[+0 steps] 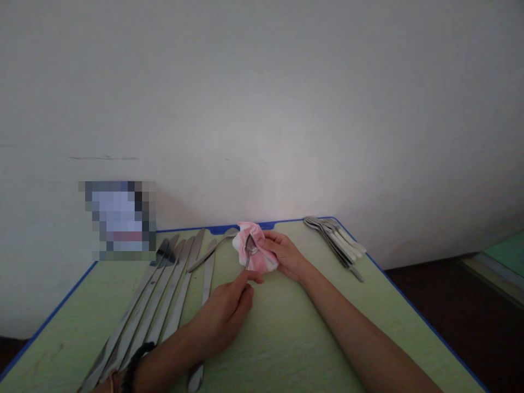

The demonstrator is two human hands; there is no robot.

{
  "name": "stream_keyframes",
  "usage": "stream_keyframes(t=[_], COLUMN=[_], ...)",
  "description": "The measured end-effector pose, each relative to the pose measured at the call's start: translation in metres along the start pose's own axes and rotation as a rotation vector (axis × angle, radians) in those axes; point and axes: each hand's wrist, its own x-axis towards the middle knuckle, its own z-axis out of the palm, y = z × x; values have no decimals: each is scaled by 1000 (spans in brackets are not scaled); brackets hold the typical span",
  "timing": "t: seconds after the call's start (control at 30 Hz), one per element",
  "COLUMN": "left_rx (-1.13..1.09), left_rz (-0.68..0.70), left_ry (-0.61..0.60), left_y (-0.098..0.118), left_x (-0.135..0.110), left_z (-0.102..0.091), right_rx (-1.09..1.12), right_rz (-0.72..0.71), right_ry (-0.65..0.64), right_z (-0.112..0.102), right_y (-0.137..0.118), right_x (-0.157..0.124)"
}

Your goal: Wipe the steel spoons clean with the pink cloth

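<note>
Near the middle of the table, my left hand [231,305] is closed on the handle of a metal spoon [251,248], its bowl pointing away from me. My right hand [286,254] grips a pink and white cloth [262,264] behind and around the spoon's bowl. Just left of the cloth, another spoon [213,249] lies slanted with its handle over a knife. Several long metal table knives [164,289] lie side by side to the left, and my left forearm hides parts of them.
The green table [286,338] has a blue edge and stands against a grey wall [262,109]. At the back right lies a pile of spoons [327,240], with some white-handled cutlery [347,243] beside it. A blurred-out upright object [118,218] stands at the back left.
</note>
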Motion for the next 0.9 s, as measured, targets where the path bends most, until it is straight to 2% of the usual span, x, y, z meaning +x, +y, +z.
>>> stream_keyframes(t=[0.17, 0.57, 0.9], left_rx=[46, 118, 165], left_rz=[38, 68, 83], left_ry=[-19, -49, -55], left_y=[1, -2, 0], left_x=[1, 1, 1], left_z=[-1, 0, 2], right_rx=[-23, -148, 27], right_rz=[-29, -96, -84], right_ry=[36, -9, 53], right_z=[1, 6, 1], right_y=[2, -1, 4], right_x=[0, -1, 3])
